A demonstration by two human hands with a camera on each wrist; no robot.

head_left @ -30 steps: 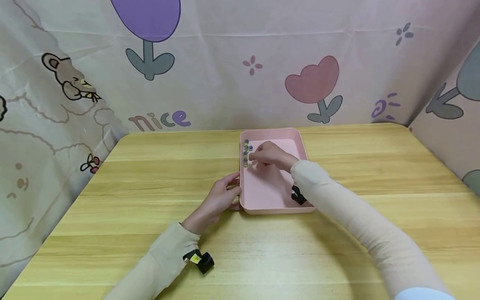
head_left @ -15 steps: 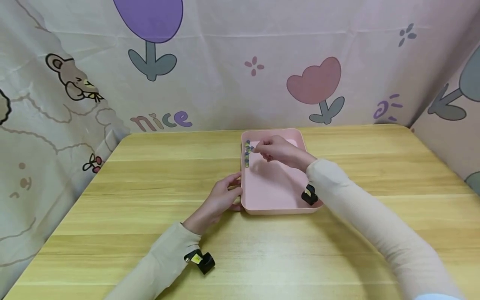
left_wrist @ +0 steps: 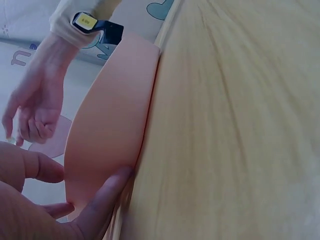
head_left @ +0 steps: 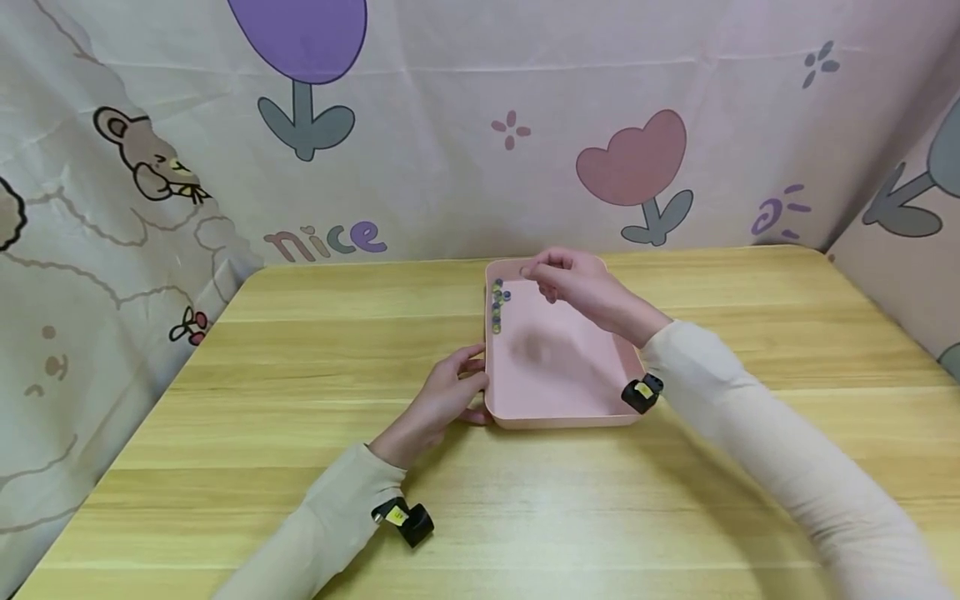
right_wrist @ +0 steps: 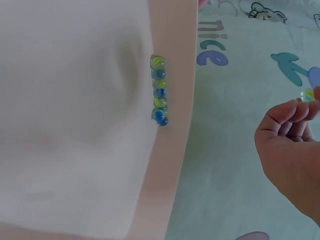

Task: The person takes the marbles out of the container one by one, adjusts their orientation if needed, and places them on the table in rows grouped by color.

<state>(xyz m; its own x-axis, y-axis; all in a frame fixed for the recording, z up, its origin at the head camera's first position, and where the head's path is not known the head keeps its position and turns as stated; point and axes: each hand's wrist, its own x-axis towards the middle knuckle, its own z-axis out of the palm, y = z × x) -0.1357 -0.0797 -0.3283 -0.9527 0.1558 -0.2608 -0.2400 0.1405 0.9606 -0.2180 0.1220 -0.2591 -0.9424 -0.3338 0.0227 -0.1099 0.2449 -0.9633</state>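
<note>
A shallow pink tray (head_left: 562, 422) lies on the table. Several blue and yellow-green glass marbles (right_wrist: 159, 92) form a line against its left wall, with one blue marble (head_left: 507, 296) beside the line near the far end. My right hand (head_left: 581, 287) is raised over the tray's far part. Between its fingertips it pinches a yellow-green marble (right_wrist: 307, 95), partly hidden by the fingers in the right wrist view. My left hand (head_left: 442, 392) rests with its fingers and thumb against the outside of the tray's left wall (left_wrist: 110, 115), steadying it.
The wooden table (head_left: 337, 333) reaches back to a printed cloth (head_left: 442, 150) hanging behind it. Black wrist cameras sit on both sleeves, the left one (head_left: 408, 523) low over the table and the right one (head_left: 642, 392) over the tray's near right corner.
My right hand has lifted away from the line of marbles, moving right and upward with a marble pinched in its fingers. The left hand stays at the tray's side.
</note>
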